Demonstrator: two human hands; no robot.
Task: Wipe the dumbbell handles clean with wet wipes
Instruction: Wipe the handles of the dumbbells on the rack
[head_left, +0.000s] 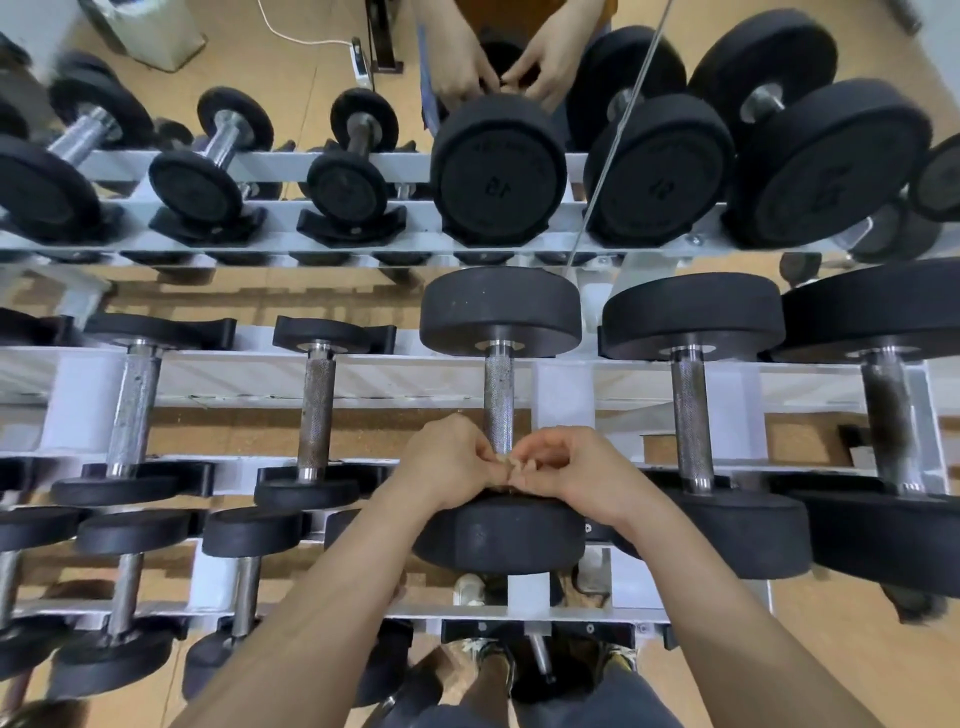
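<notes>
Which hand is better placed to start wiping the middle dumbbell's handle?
Left, narrowly. Both the left hand and right hand pinch a small scrap at the near end of the handle, but the left lies closer against the bar.

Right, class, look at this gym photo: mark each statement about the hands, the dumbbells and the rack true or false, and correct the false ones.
1. The left hand and the right hand meet at the near end of a dumbbell handle. True.
2. That dumbbell is lifted clear of the rack. False: it rests on the rack.
3. A mirror stands behind the rack. True.
4. Every dumbbell is the same size. False: the dumbbells to the left are smaller.
</notes>
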